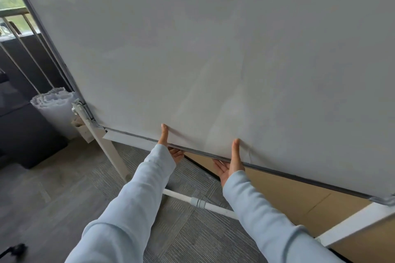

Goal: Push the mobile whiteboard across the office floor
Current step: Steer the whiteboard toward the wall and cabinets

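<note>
Both hands clamp the whiteboard's (pixel 213 49) bottom edge: the left hand (pixel 170 147) and right hand (pixel 229 164) each lay a thumb up the white face with fingers curled underneath. The board fills the view, its surface blank, no writing legible, its lower edge slanting down to the right. It stands on white legs (pixel 113 156) over grey carpet (pixel 188 230), a lined bin (pixel 57 109) near its left corner.

Both hands gripping whiteboard (pixel 213 49) bottom edge: left hand (pixel 170 147), right hand (pixel 229 163), thumbs lying on face, fingers curling underneath. Crossbar (pixel 198 202) showing below, over carpet (pixel 70 188).
</note>
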Tool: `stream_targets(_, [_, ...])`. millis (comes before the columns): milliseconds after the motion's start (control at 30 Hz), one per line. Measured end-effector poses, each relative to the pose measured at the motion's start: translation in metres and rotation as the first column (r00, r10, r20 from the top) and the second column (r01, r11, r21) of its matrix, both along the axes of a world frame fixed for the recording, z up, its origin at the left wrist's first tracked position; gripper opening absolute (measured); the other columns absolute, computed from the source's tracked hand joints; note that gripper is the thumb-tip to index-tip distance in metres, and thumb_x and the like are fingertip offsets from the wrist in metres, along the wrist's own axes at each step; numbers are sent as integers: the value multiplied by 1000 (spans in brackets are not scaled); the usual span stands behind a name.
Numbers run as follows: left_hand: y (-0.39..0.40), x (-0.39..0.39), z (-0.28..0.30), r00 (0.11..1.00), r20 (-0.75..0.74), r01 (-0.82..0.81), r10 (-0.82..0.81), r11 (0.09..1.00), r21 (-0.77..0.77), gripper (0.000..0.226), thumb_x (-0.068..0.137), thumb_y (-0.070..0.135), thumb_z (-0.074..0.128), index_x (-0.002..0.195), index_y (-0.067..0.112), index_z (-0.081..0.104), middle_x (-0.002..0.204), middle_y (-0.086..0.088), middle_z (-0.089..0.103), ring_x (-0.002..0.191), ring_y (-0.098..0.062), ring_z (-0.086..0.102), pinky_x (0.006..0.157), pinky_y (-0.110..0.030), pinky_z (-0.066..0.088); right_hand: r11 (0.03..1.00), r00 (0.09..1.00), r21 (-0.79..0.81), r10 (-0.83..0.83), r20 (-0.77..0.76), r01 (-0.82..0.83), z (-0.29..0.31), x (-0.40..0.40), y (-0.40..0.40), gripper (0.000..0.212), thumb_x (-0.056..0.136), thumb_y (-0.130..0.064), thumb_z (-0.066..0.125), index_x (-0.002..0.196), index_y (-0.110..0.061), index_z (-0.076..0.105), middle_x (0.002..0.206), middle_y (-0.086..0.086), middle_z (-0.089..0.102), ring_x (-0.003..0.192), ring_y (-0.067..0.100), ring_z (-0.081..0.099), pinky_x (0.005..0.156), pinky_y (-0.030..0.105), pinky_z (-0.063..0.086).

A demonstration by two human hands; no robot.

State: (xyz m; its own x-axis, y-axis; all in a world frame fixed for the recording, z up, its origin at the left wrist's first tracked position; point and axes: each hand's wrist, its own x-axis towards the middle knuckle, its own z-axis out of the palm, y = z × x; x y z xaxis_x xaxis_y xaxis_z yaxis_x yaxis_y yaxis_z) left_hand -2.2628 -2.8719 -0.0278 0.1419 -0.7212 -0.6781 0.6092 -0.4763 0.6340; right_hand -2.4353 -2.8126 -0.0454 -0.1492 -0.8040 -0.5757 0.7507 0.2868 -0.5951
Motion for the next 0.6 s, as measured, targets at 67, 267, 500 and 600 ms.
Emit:
stream_targets(67, [-15,21,-6,1000,-9,13,-13,1000,15,121,29,71,79,118,-6,49,97,-20,65,91,-36,64,90,-44,50,1000,1000,7,-3,-1,3,-1,17,-15,84,64,-66,69,126,-12,48,128,16,56,112,31,60,92,34,51])
stream_targets(267, [-70,97,1,998,5,59,-59,998,-3,99,55,70,71,119,-1,46,91,-21,59,87,-37,59,86,-47,46,999,999,26,-19,-41,20,1,95,-69,123,39,-77,73,139,-15,40,130,14,58,98,27,68,101,40,47])
stream_targets(500, [-121,163,-6,994,-7,105,-106,993,-49,96,62,72,64,123,1,42,104,-19,58,113,-36,55,103,-45,41,998,996,6,-63,-69,63,3,160,-119,121,33,-81,73,133,-17,47,128,11,60,85,23,73,94,38,51])
stream_targets(600, [-143,190,-12,992,-15,122,-123,991,-55,96,60,73,65,120,2,42,96,-17,57,103,-35,58,102,-44,42,998,996,2,-66,-59,67,5,185,-137,120,35,-79,73,134,-16,48,128,12,61,85,24,72,95,38,51])
